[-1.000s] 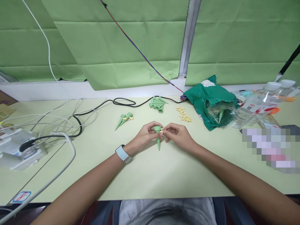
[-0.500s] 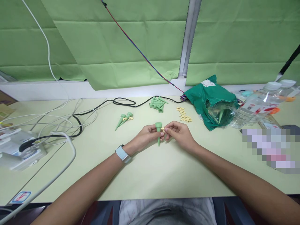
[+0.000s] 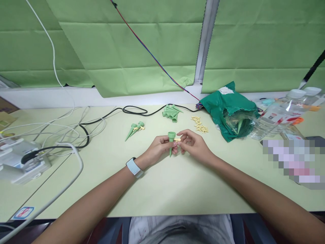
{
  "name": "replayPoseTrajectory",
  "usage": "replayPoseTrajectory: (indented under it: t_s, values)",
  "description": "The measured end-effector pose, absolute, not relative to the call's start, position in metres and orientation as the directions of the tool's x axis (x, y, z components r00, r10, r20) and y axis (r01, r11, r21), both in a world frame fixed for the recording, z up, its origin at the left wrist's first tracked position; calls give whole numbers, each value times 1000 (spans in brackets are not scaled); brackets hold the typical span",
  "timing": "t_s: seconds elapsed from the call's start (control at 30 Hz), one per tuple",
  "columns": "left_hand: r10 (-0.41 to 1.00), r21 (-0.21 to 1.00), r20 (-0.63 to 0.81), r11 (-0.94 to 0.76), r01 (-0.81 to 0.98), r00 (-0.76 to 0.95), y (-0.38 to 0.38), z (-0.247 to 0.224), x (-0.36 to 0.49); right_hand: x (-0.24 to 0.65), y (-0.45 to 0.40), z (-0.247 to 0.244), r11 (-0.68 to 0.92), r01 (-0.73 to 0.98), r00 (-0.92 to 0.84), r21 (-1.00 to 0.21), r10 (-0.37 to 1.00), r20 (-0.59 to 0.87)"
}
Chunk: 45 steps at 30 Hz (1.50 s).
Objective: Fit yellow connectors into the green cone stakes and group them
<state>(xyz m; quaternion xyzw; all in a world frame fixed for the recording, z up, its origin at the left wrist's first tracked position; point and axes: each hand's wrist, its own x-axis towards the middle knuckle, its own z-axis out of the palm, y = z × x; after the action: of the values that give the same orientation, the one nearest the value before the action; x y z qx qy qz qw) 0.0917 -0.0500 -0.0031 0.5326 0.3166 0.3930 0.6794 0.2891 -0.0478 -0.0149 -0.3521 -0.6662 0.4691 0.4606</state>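
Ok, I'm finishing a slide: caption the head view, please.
The left hand holds a green spike point-down, a small yellow peg at its side, the right hand close by.

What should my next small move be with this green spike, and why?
Perhaps gently press the yellow piece inward with your right hand: it juts sideways beside those fingertips, your left hand steadies the green spike, and full seating isn't visible.

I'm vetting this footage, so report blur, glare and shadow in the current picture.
Head view: green spike in the left hand is legible; head view: white power strip at left looks soft; head view: clear bottles at right show glints and edge stretching; head view: only faint, soft shadow on the table.
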Motion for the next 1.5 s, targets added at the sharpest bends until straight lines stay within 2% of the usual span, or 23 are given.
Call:
replayPoseTrajectory:
  t_s: [0.1, 0.3, 0.5, 0.73, 0.93, 1.17, 1.37, 1.5]
  values:
    - [863, 975, 0, 114, -193, 506, -51, -2, 92, 289, -48, -14, 200, 16, -366, -980, 913, 181]
    - [876, 975, -31, 132, -177, 482, -50, -2, 93, 288, -51, -11, 281, 57, -314, -958, 916, 250]
    - [876, 979, -28, 123, -166, 482, -48, -4, 92, 288, -50, -14, 179, 117, -385, -977, 915, 122]
    - [884, 973, -44, 143, -181, 465, -49, -3, 93, 289, -49, -12, 323, 163, -276, -932, 922, 271]
    - [883, 972, -35, 140, -191, 468, -49, -3, 94, 290, -50, -10, 268, 200, -332, -943, 924, 192]
    - [883, 974, -40, 139, -179, 467, -50, -4, 94, 289, -49, -16, 364, 192, -276, -911, 911, 305]
    - [883, 972, -34, 138, -188, 469, -51, -1, 95, 289, -49, -17, 324, 108, -302, -940, 911, 279]
    - [881, 971, -35, 142, -191, 473, -50, -2, 94, 288, -49, -16, 484, 185, -254, -855, 864, 435]
